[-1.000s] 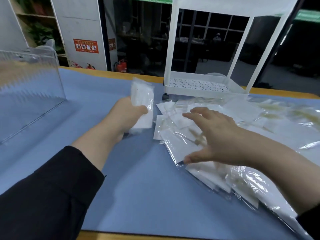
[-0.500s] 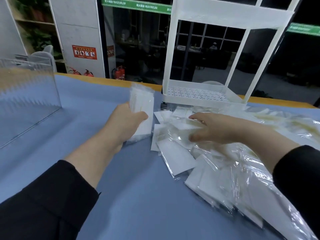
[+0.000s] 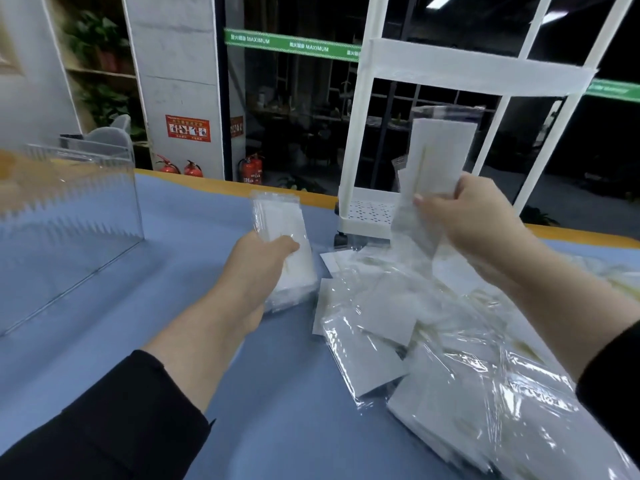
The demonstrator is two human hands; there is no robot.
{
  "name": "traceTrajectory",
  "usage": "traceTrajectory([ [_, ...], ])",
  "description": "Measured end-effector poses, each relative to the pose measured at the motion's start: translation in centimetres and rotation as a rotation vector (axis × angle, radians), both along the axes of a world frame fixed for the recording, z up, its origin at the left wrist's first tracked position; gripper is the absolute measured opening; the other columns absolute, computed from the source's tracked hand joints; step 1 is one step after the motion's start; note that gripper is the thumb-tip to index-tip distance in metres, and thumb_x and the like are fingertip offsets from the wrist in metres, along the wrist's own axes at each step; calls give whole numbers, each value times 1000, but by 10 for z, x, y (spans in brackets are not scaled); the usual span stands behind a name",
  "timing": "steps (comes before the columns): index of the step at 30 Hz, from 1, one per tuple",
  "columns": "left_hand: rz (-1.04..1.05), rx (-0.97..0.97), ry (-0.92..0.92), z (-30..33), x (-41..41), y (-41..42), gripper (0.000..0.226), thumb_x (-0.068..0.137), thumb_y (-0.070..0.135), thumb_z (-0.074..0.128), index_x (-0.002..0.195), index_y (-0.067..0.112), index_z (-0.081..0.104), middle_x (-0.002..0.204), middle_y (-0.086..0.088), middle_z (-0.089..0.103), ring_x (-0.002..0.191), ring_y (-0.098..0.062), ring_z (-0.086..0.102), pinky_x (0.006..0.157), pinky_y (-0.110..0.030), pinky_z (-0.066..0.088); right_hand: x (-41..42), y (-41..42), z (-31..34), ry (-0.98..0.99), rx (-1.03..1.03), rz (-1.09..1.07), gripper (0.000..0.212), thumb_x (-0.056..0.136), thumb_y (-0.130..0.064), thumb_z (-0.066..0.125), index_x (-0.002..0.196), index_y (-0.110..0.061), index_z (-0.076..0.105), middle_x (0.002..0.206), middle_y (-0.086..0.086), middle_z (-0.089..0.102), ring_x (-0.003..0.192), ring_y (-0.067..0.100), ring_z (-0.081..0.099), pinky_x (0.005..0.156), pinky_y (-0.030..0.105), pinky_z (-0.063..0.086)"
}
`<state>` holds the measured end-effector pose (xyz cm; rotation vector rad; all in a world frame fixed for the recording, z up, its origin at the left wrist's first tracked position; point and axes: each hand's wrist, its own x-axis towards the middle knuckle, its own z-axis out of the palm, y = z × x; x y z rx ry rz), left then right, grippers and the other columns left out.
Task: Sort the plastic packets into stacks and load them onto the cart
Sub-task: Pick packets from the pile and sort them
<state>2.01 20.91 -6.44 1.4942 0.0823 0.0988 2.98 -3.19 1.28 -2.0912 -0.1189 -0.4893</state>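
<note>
My left hand (image 3: 258,263) grips a stack of clear plastic packets (image 3: 282,233) holding white cards, its lower end resting on the blue table (image 3: 166,306). My right hand (image 3: 467,216) pinches one packet (image 3: 438,154) and holds it up above a loose pile of packets (image 3: 415,334) spread over the right of the table. Behind the pile stands the white cart (image 3: 367,216), its perforated bottom shelf partly hidden by the raised packet.
A clear acrylic box (image 3: 65,216) stands on the table at the left. The table's orange far edge (image 3: 287,190) runs behind the cart. Beyond it are a pillar, red fire extinguishers (image 3: 251,169) and dark glass.
My right hand has left the pile and risen with one packet pinched in it. My left hand keeps its stack in the same place.
</note>
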Motion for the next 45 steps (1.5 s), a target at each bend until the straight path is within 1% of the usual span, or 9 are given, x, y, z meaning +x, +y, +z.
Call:
traceTrajectory([
  [8,-68,-269,137,5,-6,-3,31,99,43,63,116,18,67,86,-4,73,68,-25,69,44,-24,48,15,66,-46,144,537,217,10,97,-3,60,104,-6,66,105,24,71,82,27,70,70,45,63],
  [11,-124,-218,145,2,-5,-4,45,92,56,67,120,21,66,100,0,72,82,-23,69,59,-30,55,24,72,-61,121,496,155,12,96,-8,60,99,-14,70,99,9,76,89,29,73,78,46,62],
  [16,-273,-120,126,-4,-6,-9,23,96,13,66,119,9,71,112,-14,76,106,-36,72,94,-50,57,26,71,-67,83,519,131,13,96,-13,61,88,-14,71,91,11,74,87,39,70,81,60,59],
  [21,-112,-185,121,-4,0,-1,21,91,20,74,111,13,70,105,-12,77,95,-33,74,86,-48,59,26,52,-61,-50,630,39,26,89,-23,65,89,3,59,73,6,59,68,20,51,64,34,44],
  [24,-7,-279,98,-5,3,-1,24,94,24,70,117,16,68,108,-13,77,97,-36,75,90,-60,57,19,49,-56,-29,677,135,23,100,-17,58,78,-11,59,57,-9,57,51,7,49,49,21,42],
  [28,-36,-366,51,2,-2,-10,26,102,31,60,121,15,67,108,-10,77,99,-32,75,93,-56,57,12,71,-69,71,527,251,27,95,-31,58,96,-5,66,97,16,73,84,28,68,88,55,57],
  [33,-129,-323,36,2,-8,-19,33,102,36,59,125,15,67,112,-9,77,102,-29,75,94,-52,57,6,90,-83,129,296,187,34,104,-33,47,75,-19,55,58,-16,57,56,6,52,59,24,41],
  [41,5,-409,37,2,-3,-11,29,102,34,60,125,18,66,110,-8,77,102,-31,75,97,-60,54,3,80,-78,290,344,375,42,103,-21,46,66,-32,64,62,-12,55,62,10,51,88,51,52],
  [45,-79,-363,30,4,-9,-15,36,98,38,64,127,17,66,112,-13,76,102,-35,74,92,-59,57,-1,81,-80,264,-43,405,14,98,-40,52,99,-29,61,83,-10,65,80,14,62,92,51,53],
])
